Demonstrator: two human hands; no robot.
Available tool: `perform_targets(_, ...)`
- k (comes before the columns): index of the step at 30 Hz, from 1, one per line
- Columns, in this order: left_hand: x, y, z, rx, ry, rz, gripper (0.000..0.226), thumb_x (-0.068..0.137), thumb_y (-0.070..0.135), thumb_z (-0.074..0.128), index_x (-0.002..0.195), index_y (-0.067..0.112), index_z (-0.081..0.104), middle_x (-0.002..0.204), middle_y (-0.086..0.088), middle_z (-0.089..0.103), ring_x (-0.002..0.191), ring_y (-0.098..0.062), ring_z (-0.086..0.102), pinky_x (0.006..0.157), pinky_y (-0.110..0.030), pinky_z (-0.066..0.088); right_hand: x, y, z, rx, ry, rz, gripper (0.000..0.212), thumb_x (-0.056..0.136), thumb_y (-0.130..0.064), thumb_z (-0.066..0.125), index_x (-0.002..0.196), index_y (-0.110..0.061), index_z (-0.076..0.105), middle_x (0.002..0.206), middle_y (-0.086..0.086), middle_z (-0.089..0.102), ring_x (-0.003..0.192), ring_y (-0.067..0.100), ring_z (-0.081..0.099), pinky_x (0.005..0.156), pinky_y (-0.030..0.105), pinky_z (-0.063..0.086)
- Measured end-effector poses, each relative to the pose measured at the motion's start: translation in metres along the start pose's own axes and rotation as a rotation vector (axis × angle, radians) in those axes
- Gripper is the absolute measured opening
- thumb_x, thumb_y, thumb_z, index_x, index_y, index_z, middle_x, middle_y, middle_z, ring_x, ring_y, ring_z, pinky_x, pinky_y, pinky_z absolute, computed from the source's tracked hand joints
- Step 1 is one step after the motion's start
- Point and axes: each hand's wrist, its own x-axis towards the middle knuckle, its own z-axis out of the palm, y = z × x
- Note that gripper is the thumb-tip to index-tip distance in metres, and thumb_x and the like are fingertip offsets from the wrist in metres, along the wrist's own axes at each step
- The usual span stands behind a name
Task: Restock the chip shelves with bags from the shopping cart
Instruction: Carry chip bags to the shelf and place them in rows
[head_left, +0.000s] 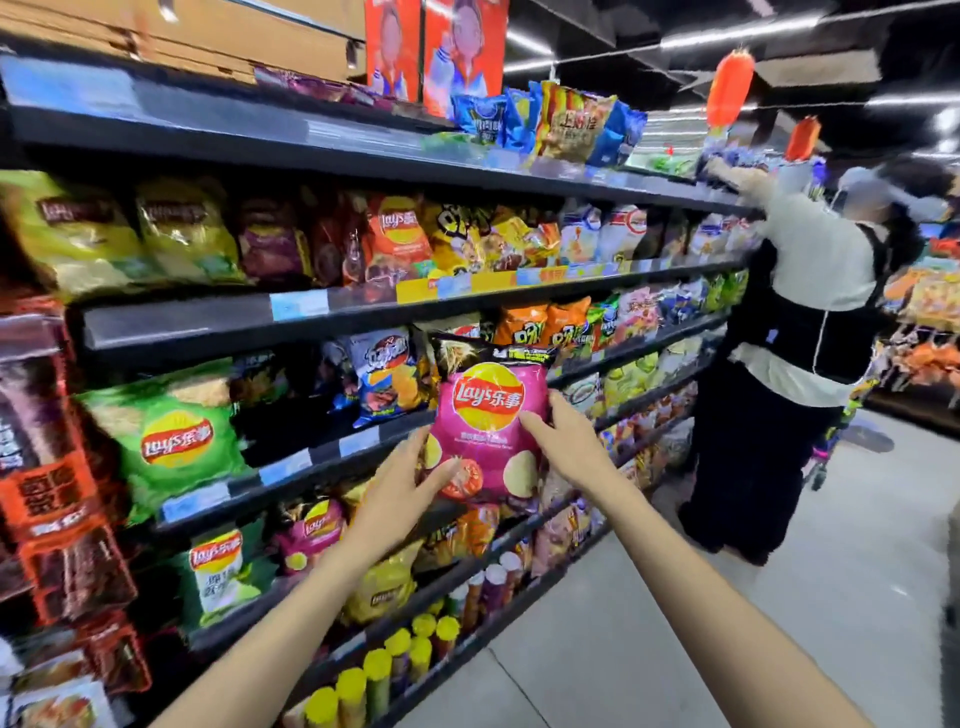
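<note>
A pink Lay's chip bag (488, 431) was held upright in front of the chip shelves (322, 457), between both hands, just above the view's centre. The left hand (402, 491) cupped the bag's lower corner at its 7 o'clock, fingers (441, 475) spread and lightly curled across the front near the printed tomato. The right hand (566, 444) gripped the edge at 3 o'clock, its fingers bent onto the front of the bag beside the logo. Neither hand was free.

The bag was level with the third shelf from the top, in front of the shelf edge rather than on it. Directly to its 9 o'clock a dark gap (291, 415) showed between a green Lay's bag (166, 436) and a blue Lay's bag (387, 379), probably the likeliest slot. A matching pink bag (311, 530) sat one shelf lower, at 7 o'clock, so the proper row could not be told for certain.

As for progress, the shelves looked mostly full, with that gap and a few thin spots left. The shopping cart was out of view, so the remaining stock could not be judged. This bag was not yet placed.

At 2 o'clock, another person (800, 332) reached up to the top shelf.
</note>
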Motion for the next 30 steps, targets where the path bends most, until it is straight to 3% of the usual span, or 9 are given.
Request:
perform_targets(6, 0.033, -0.019, -0.042, 0.109, 0.167, -0.037, 0.074, 0.083, 0.08, 0.044, 0.144, 0.038, 0.037, 0.127, 0.016, 0.062, 0.111, -0.005, 0.062, 0.098, -0.041, 0.05, 0.075, -0.024, 0.023, -0.012, -0.101, -0.153, 0.044, 0.1, -0.038, 0.05, 0.134, -0.011, 0.045, 0.122, -0.002, 0.057, 0.116, 0.019, 0.056, 0.1, 0.04, 0.046)
perform_targets(9, 0.048, -0.013, -0.075, 0.201, 0.279, -0.049, 0.064, 0.086, 0.076, 0.045, 0.137, 0.037, 0.044, 0.108, 0.015, 0.07, 0.09, -0.005, 0.067, 0.087, -0.04, 0.053, 0.118, -0.046, 0.042, 0.027, -0.119, -0.241, 0.059, 0.092, -0.055, 0.046, 0.133, -0.015, 0.049, 0.128, 0.005, 0.062, 0.118, 0.027, 0.059, 0.099, 0.049, 0.048)
perform_targets(12, 0.06, -0.002, -0.106, 0.249, 0.39, -0.029, 0.04, 0.09, 0.059, 0.053, 0.121, 0.034, 0.055, 0.086, 0.021, 0.07, 0.07, 0.002, 0.062, 0.071, -0.023, 0.049, 0.148, -0.083, 0.06, 0.099, -0.148, -0.314, 0.036, 0.1, -0.041, 0.048, 0.127, -0.016, 0.051, 0.117, 0.001, 0.063, 0.11, 0.024, 0.06, 0.093, 0.043, 0.05)
perform_targets(14, 0.071, 0.006, -0.133, 0.286, 0.465, -0.043, 0.03, 0.089, 0.054, 0.056, 0.111, 0.033, 0.056, 0.074, 0.03, 0.066, 0.069, 0.008, 0.059, 0.065, -0.012, 0.04, 0.17, -0.109, 0.071, 0.114, -0.165, -0.364, 0.043, 0.103, -0.038, 0.046, 0.137, -0.011, 0.047, 0.128, 0.0, 0.057, 0.121, 0.02, 0.054, 0.101, 0.038, 0.044)
perform_targets(19, 0.112, 0.005, -0.202, 0.355, 0.57, -0.066, 0.031, 0.091, 0.052, 0.059, 0.11, 0.028, 0.066, 0.088, 0.017, 0.07, 0.085, 0.001, 0.064, 0.072, -0.011, 0.043, 0.232, -0.163, 0.095, 0.108, -0.156, -0.464, 0.048, 0.1, -0.042, 0.049, 0.134, -0.008, 0.05, 0.124, 0.004, 0.057, 0.117, 0.021, 0.053, 0.096, 0.034, 0.039)
perform_targets(22, 0.134, -0.008, -0.233, 0.398, 0.616, -0.11, 0.046, 0.085, 0.066, 0.055, 0.11, 0.03, 0.068, 0.094, 0.011, 0.071, 0.096, -0.014, 0.065, 0.083, -0.03, 0.047, 0.249, -0.178, 0.108, 0.161, -0.262, -0.471, 0.063, 0.098, -0.044, 0.054, 0.149, -0.012, 0.035, 0.12, -0.002, 0.06, 0.112, 0.021, 0.06, 0.099, 0.038, 0.045)
perform_targets(25, 0.161, -0.022, -0.258, 0.412, 0.631, -0.145, 0.047, 0.085, 0.068, 0.053, 0.091, 0.023, 0.067, 0.076, 0.004, 0.068, 0.086, -0.027, 0.067, 0.078, -0.039, 0.045, 0.259, -0.178, 0.118, 0.198, -0.361, -0.58, 0.068, 0.097, -0.036, 0.06, 0.151, -0.023, 0.022, 0.119, -0.014, 0.052, 0.106, 0.016, 0.061, 0.096, 0.03, 0.045)
perform_targets(27, 0.182, -0.03, -0.27, 0.404, 0.614, -0.168, 0.048, 0.086, 0.068, 0.053, 0.082, 0.021, 0.063, 0.067, 0.001, 0.063, 0.082, -0.033, 0.066, 0.07, -0.04, 0.044, 0.272, -0.172, 0.128, 0.236, -0.39, -0.638, 0.059, 0.095, -0.028, 0.064, 0.143, -0.029, 0.028, 0.117, -0.022, 0.047, 0.107, 0.014, 0.061, 0.097, 0.029, 0.047)
perform_targets(30, 0.203, -0.037, -0.279, 0.424, 0.552, -0.219, 0.033, 0.094, 0.052, 0.054, 0.096, 0.02, 0.063, 0.074, 0.004, 0.068, 0.083, -0.024, 0.068, 0.066, -0.031, 0.041, 0.296, -0.17, 0.142, 0.151, -0.333, -0.726, 0.039, 0.089, -0.016, 0.066, 0.115, -0.031, 0.041, 0.115, -0.006, 0.057, 0.106, 0.025, 0.06, 0.098, 0.043, 0.05)
